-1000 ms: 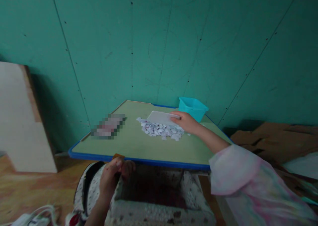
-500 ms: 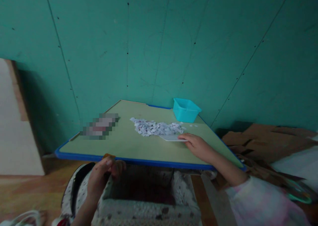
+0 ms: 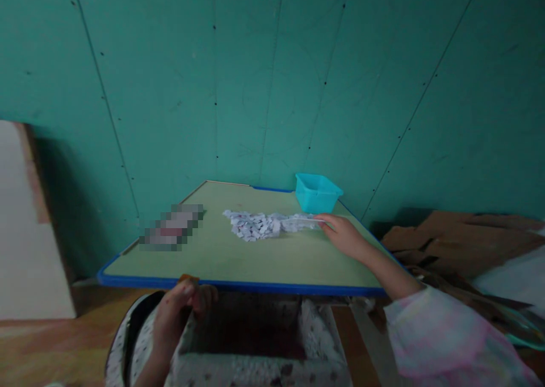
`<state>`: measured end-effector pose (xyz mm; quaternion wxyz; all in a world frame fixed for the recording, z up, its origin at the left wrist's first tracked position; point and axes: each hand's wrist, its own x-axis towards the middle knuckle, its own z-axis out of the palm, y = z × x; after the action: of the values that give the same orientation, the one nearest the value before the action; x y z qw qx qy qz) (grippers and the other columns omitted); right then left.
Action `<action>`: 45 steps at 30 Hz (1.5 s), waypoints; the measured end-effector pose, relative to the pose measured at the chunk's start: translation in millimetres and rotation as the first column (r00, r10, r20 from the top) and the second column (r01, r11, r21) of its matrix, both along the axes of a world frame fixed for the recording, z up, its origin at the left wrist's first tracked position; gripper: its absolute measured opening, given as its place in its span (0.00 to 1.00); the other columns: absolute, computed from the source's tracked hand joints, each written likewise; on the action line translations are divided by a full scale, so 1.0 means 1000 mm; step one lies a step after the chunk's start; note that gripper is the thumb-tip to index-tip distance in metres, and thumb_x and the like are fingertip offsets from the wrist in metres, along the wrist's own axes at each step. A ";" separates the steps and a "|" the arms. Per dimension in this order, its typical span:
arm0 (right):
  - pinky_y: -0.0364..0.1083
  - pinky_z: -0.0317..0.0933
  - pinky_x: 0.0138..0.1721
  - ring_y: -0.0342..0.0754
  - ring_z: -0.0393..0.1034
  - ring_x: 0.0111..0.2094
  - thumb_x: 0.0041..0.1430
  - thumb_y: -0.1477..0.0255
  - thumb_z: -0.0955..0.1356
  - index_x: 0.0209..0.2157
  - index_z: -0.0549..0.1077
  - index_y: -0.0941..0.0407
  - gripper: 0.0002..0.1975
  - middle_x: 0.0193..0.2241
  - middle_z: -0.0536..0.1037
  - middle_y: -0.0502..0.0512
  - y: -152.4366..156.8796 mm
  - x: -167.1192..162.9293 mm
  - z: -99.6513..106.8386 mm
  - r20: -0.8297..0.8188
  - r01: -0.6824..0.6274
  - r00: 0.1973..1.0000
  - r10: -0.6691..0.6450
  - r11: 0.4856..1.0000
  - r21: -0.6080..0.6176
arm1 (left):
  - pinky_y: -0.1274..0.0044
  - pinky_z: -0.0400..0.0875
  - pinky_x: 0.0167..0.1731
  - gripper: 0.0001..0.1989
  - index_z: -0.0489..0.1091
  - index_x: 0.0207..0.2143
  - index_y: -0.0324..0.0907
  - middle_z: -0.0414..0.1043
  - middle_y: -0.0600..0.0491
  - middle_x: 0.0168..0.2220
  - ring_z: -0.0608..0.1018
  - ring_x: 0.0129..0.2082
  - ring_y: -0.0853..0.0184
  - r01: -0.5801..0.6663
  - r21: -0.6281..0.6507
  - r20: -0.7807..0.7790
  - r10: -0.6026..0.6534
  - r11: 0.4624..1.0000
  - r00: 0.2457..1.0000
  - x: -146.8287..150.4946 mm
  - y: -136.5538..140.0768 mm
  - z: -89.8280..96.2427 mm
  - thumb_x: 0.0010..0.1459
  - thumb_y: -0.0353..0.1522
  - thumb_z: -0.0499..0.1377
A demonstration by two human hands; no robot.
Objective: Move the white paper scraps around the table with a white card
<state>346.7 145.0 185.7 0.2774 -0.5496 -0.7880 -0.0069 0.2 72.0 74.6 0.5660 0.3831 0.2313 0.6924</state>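
- Brown floor (image 3: 91, 313) nearest, low at left; then a spotted, open-topped box (image 3: 255, 370) below the table (image 3: 204, 265). And the left hand (image 3: 176, 313)?
- Curled above the box's left side, at the table's near edge, beside something orange (image 3: 189, 277). Cannot tell whether gripping it.
- And the right hand (image 3: 343, 234)?
- Clamped on one end of a white card (image 3: 306, 221), seen nearly edge-on at the right part of the heap of paper scraps (image 3: 253, 227), mid-table.
- How best to work?
- Probably slowly: set the card's edge flush with the table, push in short, even strokes, and press lightly, so as not to scatter scraps toward the blue basket (image 3: 317, 197) just behind.
- And beyond?
- Green wall (image 3: 247, 80) with dark seams.
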 end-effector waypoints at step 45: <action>0.47 0.64 0.46 0.50 0.72 0.44 0.54 0.72 0.63 0.47 0.70 0.55 0.17 0.46 0.77 0.56 0.054 -0.079 0.008 -0.582 0.117 0.809 -0.082 0.993 0.022 | 0.71 0.67 0.23 0.19 0.70 0.12 0.41 0.66 0.54 0.10 0.65 0.14 0.67 0.038 0.022 -0.046 -0.037 0.999 0.998 -0.011 0.010 -0.011 0.51 0.39 0.63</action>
<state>268.2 199.1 193.7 0.5190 -0.5579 -0.6356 0.1241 -10.5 81.7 63.9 0.5690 0.4095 0.2289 0.6754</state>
